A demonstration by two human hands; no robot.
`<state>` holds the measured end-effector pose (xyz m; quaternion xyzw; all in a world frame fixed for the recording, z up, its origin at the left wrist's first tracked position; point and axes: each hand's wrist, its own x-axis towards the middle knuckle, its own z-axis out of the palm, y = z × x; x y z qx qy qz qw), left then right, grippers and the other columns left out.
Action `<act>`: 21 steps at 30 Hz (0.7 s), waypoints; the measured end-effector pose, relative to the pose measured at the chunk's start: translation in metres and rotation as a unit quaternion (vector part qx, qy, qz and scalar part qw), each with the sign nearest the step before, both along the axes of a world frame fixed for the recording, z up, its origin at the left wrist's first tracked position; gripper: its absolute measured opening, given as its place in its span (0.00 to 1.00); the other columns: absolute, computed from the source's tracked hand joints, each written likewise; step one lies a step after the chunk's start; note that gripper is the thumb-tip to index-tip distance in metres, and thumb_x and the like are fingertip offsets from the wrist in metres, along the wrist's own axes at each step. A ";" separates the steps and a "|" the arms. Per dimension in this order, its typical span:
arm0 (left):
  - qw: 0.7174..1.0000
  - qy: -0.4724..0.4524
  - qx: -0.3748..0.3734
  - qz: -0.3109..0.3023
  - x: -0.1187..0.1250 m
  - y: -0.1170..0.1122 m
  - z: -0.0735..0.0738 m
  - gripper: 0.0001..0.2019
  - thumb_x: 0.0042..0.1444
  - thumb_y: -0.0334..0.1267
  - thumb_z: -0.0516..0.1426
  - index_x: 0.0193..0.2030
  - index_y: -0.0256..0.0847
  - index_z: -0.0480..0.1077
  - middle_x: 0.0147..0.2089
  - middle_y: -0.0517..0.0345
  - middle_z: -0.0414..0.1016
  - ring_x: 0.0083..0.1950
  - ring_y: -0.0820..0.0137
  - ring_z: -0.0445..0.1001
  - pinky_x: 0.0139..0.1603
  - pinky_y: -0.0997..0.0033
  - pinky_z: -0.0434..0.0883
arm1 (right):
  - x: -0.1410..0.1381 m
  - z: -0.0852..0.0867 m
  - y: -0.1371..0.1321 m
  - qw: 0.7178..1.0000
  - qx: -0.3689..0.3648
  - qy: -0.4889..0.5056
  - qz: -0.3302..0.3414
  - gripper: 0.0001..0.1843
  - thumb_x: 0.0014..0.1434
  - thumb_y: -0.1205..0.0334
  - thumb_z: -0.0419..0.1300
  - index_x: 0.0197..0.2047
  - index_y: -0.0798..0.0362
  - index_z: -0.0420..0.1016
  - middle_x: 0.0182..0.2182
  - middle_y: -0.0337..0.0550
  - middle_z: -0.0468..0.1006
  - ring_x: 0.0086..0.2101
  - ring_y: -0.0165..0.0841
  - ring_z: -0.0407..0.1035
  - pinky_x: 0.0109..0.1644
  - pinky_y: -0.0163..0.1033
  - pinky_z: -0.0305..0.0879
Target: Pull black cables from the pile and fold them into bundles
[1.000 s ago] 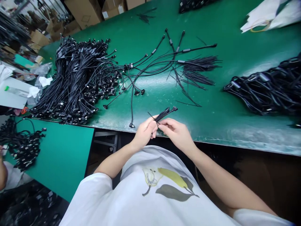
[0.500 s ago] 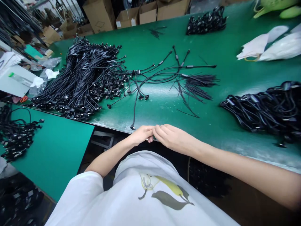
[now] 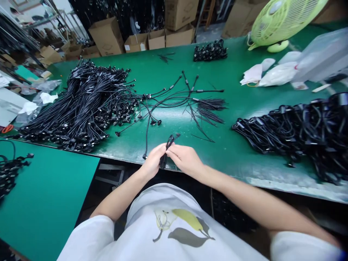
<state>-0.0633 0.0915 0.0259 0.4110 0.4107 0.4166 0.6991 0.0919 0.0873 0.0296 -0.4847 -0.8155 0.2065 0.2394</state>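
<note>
Currently my left hand (image 3: 153, 162) and right hand (image 3: 186, 160) grip a looped black cable (image 3: 169, 142) between them, fingers closed on it, just over the edge of the green table (image 3: 231, 159), near loose black cables (image 3: 147, 137).

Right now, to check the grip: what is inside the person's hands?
A looped black cable runs down through the left hand, with the right hand close against it. The fingers cover the stretch they hold, so any connector there cannot be seen.
</note>
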 end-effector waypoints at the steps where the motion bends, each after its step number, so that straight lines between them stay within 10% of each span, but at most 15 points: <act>1: 0.998 0.027 0.051 -0.006 -0.003 0.002 0.003 0.13 0.56 0.45 0.59 0.40 0.38 0.77 0.44 0.51 0.72 0.45 0.67 0.69 0.51 0.66 0.65 | -0.001 -0.005 -0.001 0.996 -0.044 0.072 -0.026 0.19 0.68 0.60 0.46 0.31 0.55 0.73 0.31 0.43 0.77 0.31 0.30 0.69 0.35 0.34 0.56; 7: 0.892 0.311 0.288 -0.157 -0.011 -0.001 0.001 0.15 0.57 0.31 0.51 0.34 0.43 0.80 0.39 0.54 0.67 0.45 0.66 0.65 0.54 0.62 0.63 | 0.015 -0.007 -0.010 0.989 -0.079 0.107 -0.069 0.19 0.66 0.59 0.49 0.25 0.54 0.67 0.24 0.39 0.72 0.27 0.29 0.64 0.33 0.34 0.54; 13: 0.983 0.135 0.047 -0.119 -0.014 0.007 0.003 0.24 0.63 0.49 0.46 0.37 0.35 0.78 0.29 0.54 0.70 0.34 0.69 0.67 0.40 0.69 0.66 | 0.012 0.003 -0.029 0.994 -0.063 0.082 0.042 0.19 0.68 0.58 0.47 0.28 0.54 0.69 0.27 0.40 0.75 0.28 0.29 0.66 0.33 0.33 0.55; 17: 0.964 0.155 0.121 -0.178 -0.018 -0.004 0.012 0.21 0.61 0.49 0.53 0.29 0.36 0.78 0.29 0.55 0.69 0.36 0.70 0.68 0.42 0.71 0.65 | 0.016 -0.011 -0.023 0.994 -0.082 0.070 0.029 0.19 0.67 0.60 0.48 0.26 0.53 0.68 0.25 0.38 0.73 0.26 0.28 0.65 0.31 0.32 0.53; 21: 0.964 0.226 0.140 -0.017 -0.008 -0.018 -0.005 0.17 0.52 0.44 0.64 0.47 0.39 0.74 0.42 0.54 0.71 0.42 0.70 0.68 0.47 0.70 0.66 | 0.015 -0.015 -0.020 0.998 0.024 0.029 -0.056 0.17 0.67 0.60 0.48 0.29 0.53 0.71 0.27 0.41 0.74 0.27 0.29 0.65 0.30 0.34 0.51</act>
